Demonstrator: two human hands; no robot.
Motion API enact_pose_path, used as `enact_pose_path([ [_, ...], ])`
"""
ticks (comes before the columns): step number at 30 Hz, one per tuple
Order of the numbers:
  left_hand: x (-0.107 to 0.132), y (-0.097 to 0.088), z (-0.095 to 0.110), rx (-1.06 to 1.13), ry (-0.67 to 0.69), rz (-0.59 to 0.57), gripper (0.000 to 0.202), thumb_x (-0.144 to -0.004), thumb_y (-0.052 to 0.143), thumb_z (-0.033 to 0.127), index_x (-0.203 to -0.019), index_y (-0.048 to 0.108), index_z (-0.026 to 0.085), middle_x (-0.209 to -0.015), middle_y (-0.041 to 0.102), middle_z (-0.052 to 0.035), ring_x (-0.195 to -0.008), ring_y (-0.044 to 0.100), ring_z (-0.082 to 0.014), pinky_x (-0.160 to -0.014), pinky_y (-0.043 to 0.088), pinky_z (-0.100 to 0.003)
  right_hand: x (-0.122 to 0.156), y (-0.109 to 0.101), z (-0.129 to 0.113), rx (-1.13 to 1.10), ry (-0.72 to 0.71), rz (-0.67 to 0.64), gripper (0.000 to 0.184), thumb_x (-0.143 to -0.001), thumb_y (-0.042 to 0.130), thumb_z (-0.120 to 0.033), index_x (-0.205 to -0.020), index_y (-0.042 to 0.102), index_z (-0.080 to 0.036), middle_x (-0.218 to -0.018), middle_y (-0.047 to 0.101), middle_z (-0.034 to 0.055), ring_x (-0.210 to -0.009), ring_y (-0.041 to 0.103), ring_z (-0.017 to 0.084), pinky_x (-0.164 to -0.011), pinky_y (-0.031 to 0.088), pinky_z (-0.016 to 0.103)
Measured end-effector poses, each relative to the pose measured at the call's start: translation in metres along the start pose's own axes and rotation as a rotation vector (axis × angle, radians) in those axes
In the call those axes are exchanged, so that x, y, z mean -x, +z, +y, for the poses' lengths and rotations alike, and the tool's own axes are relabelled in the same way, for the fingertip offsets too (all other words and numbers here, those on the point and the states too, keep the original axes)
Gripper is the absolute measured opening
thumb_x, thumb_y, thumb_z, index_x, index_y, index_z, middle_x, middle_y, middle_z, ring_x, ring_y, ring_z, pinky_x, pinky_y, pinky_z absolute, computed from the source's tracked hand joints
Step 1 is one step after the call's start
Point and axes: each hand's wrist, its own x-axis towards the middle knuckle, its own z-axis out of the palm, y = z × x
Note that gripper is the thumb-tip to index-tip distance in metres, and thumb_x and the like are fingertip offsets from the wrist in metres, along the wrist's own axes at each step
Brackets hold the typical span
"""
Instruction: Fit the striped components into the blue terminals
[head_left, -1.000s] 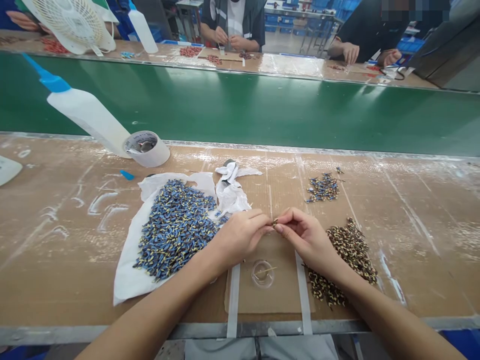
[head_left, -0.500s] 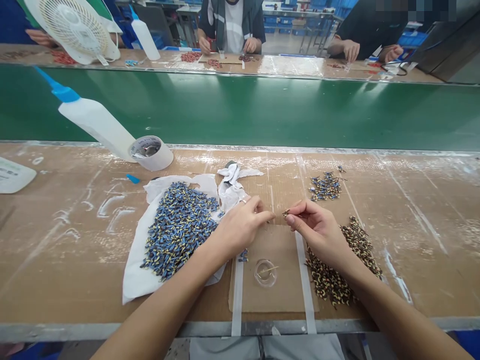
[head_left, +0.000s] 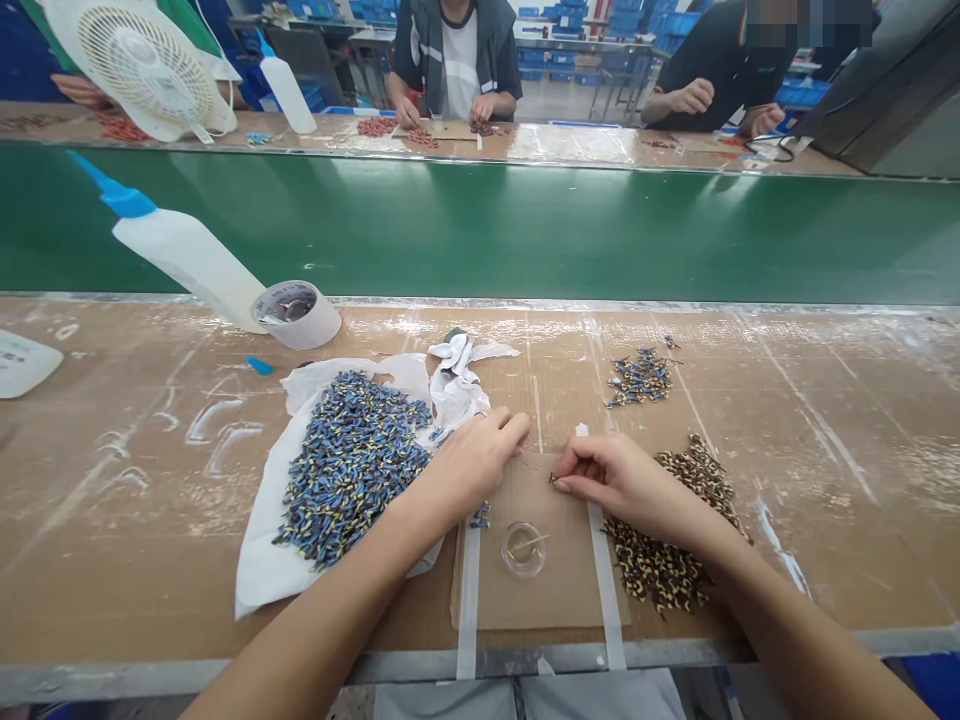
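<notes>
My right hand (head_left: 611, 478) is closed in a pinch on a small dark piece (head_left: 553, 480), just above the cardboard pad (head_left: 540, 600). Left of it, my left hand (head_left: 484, 455) has its fingers bent down together over the pad's far edge; whatever they hold is hidden. Under my left forearm, a large heap of small blue and yellow pieces (head_left: 352, 460) lies on white paper (head_left: 259, 570). Beside my right wrist spreads a heap of small black and cream pieces (head_left: 660, 570). A clear little dish (head_left: 517, 568) with a thin stick (head_left: 529, 543) in it stands on the pad.
A small group of blue pieces (head_left: 641, 377) lies at the far right. Behind the paper are crumpled tissue (head_left: 456, 385), a tape roll (head_left: 319, 325) and a white squeeze bottle (head_left: 191, 255). Beyond the green strip (head_left: 540, 230), other people work near a fan (head_left: 142, 70).
My right hand has come down and slightly left, nearer the pad, with the small piece still pinched. My left hand has shifted slightly, its fingers now pointing lower. The view has moved a little.
</notes>
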Motion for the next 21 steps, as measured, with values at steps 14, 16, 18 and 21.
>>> enact_pose_path([
  [14,0.006,-0.018,0.000,0.435,-0.055,0.144,0.016,-0.091,0.043,0.008,-0.089,0.057,0.016,-0.088,0.059,-0.0029,-0.084,0.054,-0.0153,-0.077,0.043,-0.029,0.002,0.000,-0.011,0.113,-0.001,-0.032,0.007,-0.091,0.055,-0.024,-0.092,0.062,-0.022,-0.078,0.066,0.0013,-0.066,0.057,0.015,-0.057,0.043,0.028],
  [16,0.007,-0.018,0.002,0.466,-0.063,0.134,0.017,-0.092,0.041,0.009,-0.088,0.056,0.016,-0.087,0.057,-0.0023,-0.084,0.053,-0.0151,-0.077,0.042,-0.029,0.002,0.000,-0.011,0.119,0.001,-0.037,0.008,-0.091,0.055,-0.024,-0.092,0.062,-0.022,-0.078,0.066,0.0013,-0.066,0.056,0.015,-0.057,0.042,0.027],
  [18,0.007,-0.018,0.002,0.525,-0.069,0.102,0.018,-0.093,0.039,0.010,-0.090,0.056,0.016,-0.086,0.057,-0.0018,-0.082,0.052,-0.0149,-0.076,0.042,-0.029,0.002,0.000,-0.011,0.123,0.001,-0.047,0.008,-0.092,0.054,-0.025,-0.092,0.062,-0.022,-0.078,0.066,0.0014,-0.066,0.057,0.015,-0.058,0.043,0.027],
  [21,0.007,-0.018,0.003,0.676,-0.089,0.016,0.019,-0.095,0.037,0.015,-0.092,0.056,0.016,-0.083,0.059,-0.0018,-0.078,0.054,-0.0139,-0.072,0.043,-0.027,0.002,-0.002,-0.013,0.149,0.006,-0.054,0.011,-0.093,0.053,-0.027,-0.093,0.062,-0.021,-0.080,0.066,0.0016,-0.069,0.058,0.015,-0.059,0.043,0.028],
])
